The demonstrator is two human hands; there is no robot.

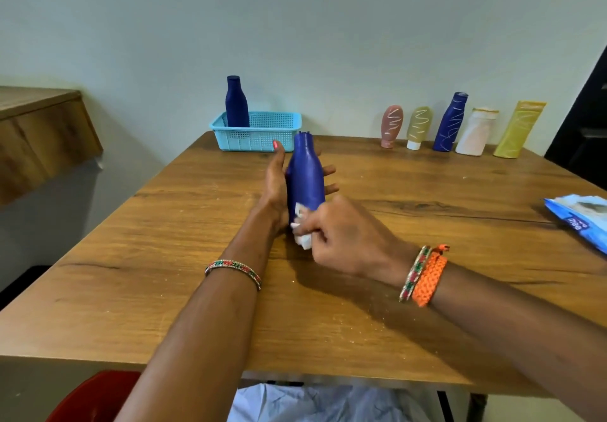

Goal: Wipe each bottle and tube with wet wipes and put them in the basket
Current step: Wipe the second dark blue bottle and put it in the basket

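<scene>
My left hand point(276, 188) holds a dark blue bottle point(305, 175) upright above the middle of the table, fingers wrapped behind it. My right hand point(341, 237) presses a crumpled white wet wipe point(301, 228) against the bottle's lower end. A light blue basket point(279, 132) stands at the table's far edge with another dark blue bottle point(236, 101) upright in its left side. Along the far right stand a pink tube point(391, 126), an olive tube point(418, 127), a marked blue bottle point(450, 122), a white tube point(475, 132) and a yellow tube point(519, 129).
A blue pack of wet wipes point(579, 216) lies at the table's right edge. The wooden table point(164, 274) ends close to my body. A wooden shelf point(39, 132) juts out at left, and a red chair point(95, 398) shows below the table's front edge.
</scene>
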